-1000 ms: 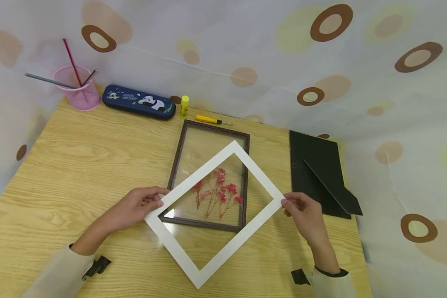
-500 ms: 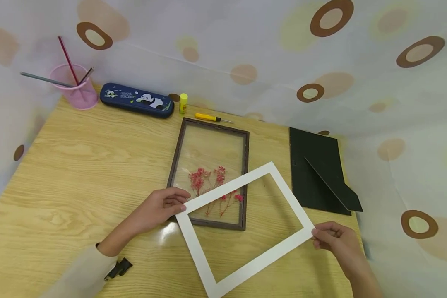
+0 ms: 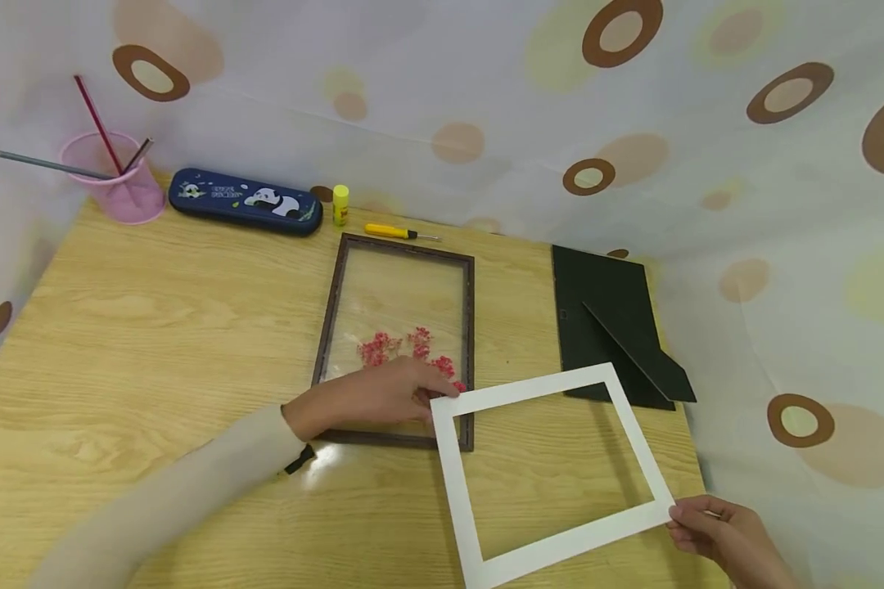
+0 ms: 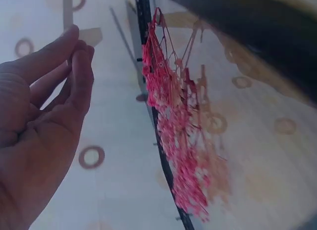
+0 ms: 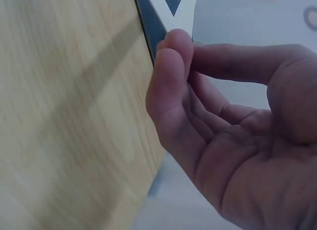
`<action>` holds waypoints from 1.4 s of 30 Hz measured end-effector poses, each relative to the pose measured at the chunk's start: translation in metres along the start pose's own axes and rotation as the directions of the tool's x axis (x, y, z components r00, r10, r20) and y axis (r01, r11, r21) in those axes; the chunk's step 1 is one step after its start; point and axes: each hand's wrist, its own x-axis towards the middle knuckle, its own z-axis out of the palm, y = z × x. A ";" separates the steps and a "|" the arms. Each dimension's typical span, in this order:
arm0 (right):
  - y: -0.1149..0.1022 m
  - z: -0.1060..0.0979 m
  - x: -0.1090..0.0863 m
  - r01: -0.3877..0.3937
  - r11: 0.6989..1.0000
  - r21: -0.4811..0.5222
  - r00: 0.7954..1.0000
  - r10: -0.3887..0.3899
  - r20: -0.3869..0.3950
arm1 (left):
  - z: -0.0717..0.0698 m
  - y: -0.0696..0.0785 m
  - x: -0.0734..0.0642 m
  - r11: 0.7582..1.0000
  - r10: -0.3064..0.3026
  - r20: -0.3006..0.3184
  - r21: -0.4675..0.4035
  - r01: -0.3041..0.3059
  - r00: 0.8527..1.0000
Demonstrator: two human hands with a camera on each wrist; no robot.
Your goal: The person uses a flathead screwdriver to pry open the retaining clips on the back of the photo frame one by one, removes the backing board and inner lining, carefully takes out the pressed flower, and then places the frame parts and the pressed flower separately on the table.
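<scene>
A white rectangular mat board (image 3: 545, 390) with a cut-out window is held above the table's front right. My left hand (image 3: 390, 391) pinches its upper left corner, and my right hand (image 3: 729, 532) pinches its lower right corner. Beneath my left forearm and hand lies a dark brown picture frame (image 3: 469, 319) with clear glass (image 3: 405, 282). Pink dried flowers (image 3: 376, 348) lie on the glass, their stems hidden by my hand in the head view. In the left wrist view the flowers (image 4: 173, 126) show beside my left hand (image 4: 54, 101). The right wrist view shows my fingertips (image 5: 171, 71) at the mat's corner.
A black backing board (image 3: 597, 286) with a stand leg (image 3: 641, 360) lies on the right. Along the wall stand a pink pencil cup (image 3: 128, 196), a navy panda pencil case (image 3: 243, 204), a yellow glue stick (image 3: 340, 206) and a yellow-handled screwdriver (image 3: 390, 231).
Both hands have carried the mat board rightward, off most of the picture frame, and turned it clockwise. My left forearm has come in across the frame's lower part.
</scene>
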 end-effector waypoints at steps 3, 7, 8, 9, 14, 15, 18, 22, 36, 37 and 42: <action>0.016 -0.013 -0.003 -0.050 0.999 -0.011 0.998 0.050 -0.024 | 0.006 0.006 0.024 0.995 0.027 0.073 0.096 -0.034 0.997; 0.036 -0.027 -0.005 -0.108 0.994 -0.026 0.992 0.107 -0.063 | 0.016 0.011 0.052 0.962 0.067 0.122 0.255 -0.097 0.990; 0.041 -0.029 -0.005 -0.114 0.993 -0.027 0.992 0.112 -0.064 | 0.018 0.012 0.058 0.951 0.083 0.134 0.285 -0.119 0.987; 0.046 -0.030 -0.005 -0.123 0.992 -0.013 0.990 0.122 -0.069 | 0.020 0.013 0.064 0.944 0.092 0.145 0.303 -0.133 0.985; 0.068 -0.033 -0.006 -0.154 0.985 0.075 0.987 0.157 -0.028 | 0.029 0.014 0.090 0.910 0.153 0.217 0.349 -0.223 0.964; 0.072 -0.033 -0.006 -0.162 0.983 0.087 0.986 0.165 -0.030 | 0.031 0.015 0.095 0.908 0.155 0.239 0.348 -0.233 0.959; 0.082 -0.035 -0.006 -0.171 0.982 0.079 0.984 0.175 -0.041 | 0.034 0.017 0.109 0.915 0.138 0.311 0.325 -0.241 0.940; 0.090 -0.036 -0.004 -0.181 0.980 0.079 0.980 0.186 -0.069 | 0.036 0.024 0.123 0.926 0.102 0.373 0.303 -0.224 0.922; 0.098 -0.028 0.007 -0.119 0.991 0.068 0.966 0.132 -0.224 | 0.064 0.022 0.153 0.883 0.024 0.336 0.435 -0.177 0.942; 0.098 -0.027 0.008 -0.118 0.991 0.071 0.965 0.131 -0.228 | 0.066 0.021 0.154 0.874 0.024 0.326 0.451 -0.178 0.945; 0.099 -0.026 0.013 -0.106 0.992 0.070 0.962 0.120 -0.246 | 0.074 0.021 0.158 0.807 0.051 0.302 0.548 -0.218 0.952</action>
